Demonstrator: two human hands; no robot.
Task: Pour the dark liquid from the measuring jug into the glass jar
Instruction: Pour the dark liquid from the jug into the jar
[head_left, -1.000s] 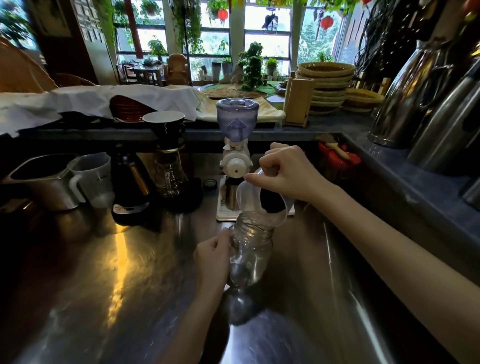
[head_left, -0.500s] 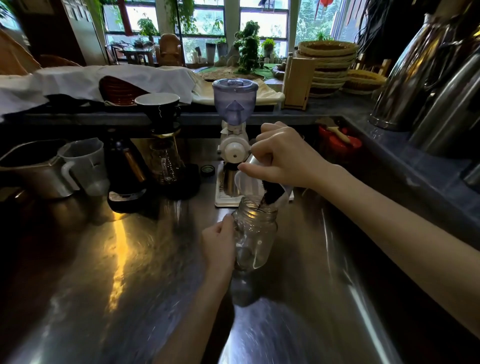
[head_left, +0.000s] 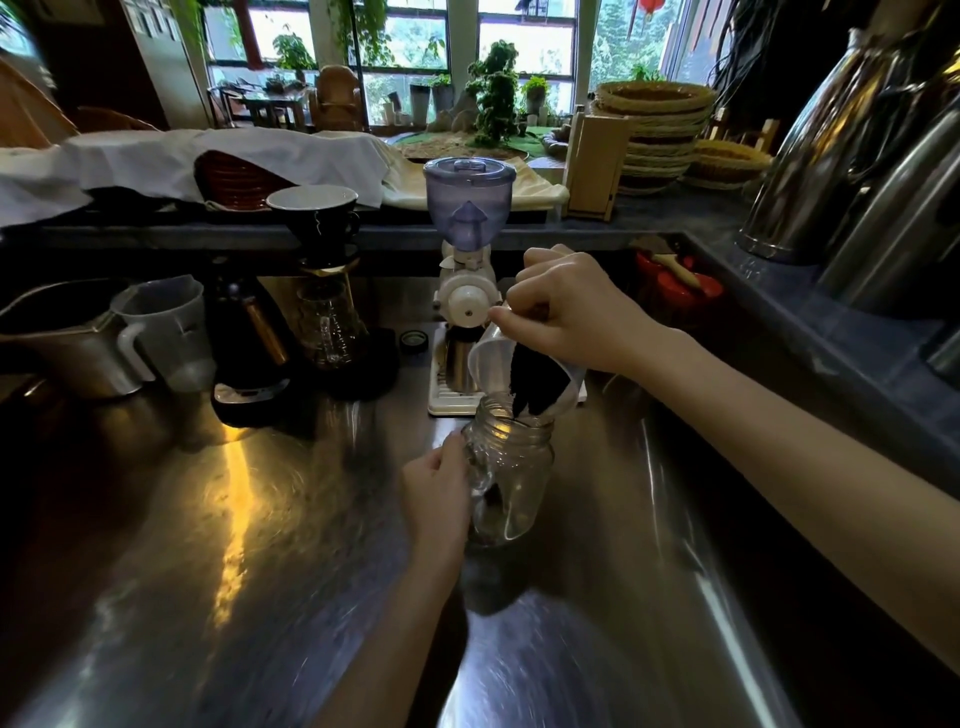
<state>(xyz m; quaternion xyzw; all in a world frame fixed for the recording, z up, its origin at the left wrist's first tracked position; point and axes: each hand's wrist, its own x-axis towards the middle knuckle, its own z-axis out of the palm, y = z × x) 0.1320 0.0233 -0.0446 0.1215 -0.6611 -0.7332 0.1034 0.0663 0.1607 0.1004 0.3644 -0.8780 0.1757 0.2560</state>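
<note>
A clear glass jar (head_left: 511, 478) with a threaded neck stands on the steel counter at the centre. My left hand (head_left: 439, 491) grips its left side. Over its mouth my right hand (head_left: 569, 317) holds a clear plastic measuring jug (head_left: 485, 358), tipped steeply down to the left. Dark liquid (head_left: 532, 382) runs from the jug's lip into the jar's opening, and a dark pool shows low inside the jar. The jug's handle is hidden under my fingers.
Behind the jar stands a white coffee grinder (head_left: 467, 280) with a blue hopper. To the left are a dripper on a glass carafe (head_left: 324, 291), a black kettle (head_left: 249, 332), another plastic jug (head_left: 166, 332) and a steel pitcher (head_left: 62, 338). Large steel urns (head_left: 857, 171) line the right ledge.
The jug has tipped further over the jar's mouth and the dark liquid now flows into the jar. Both hands keep their grips; the view has dropped slightly.
</note>
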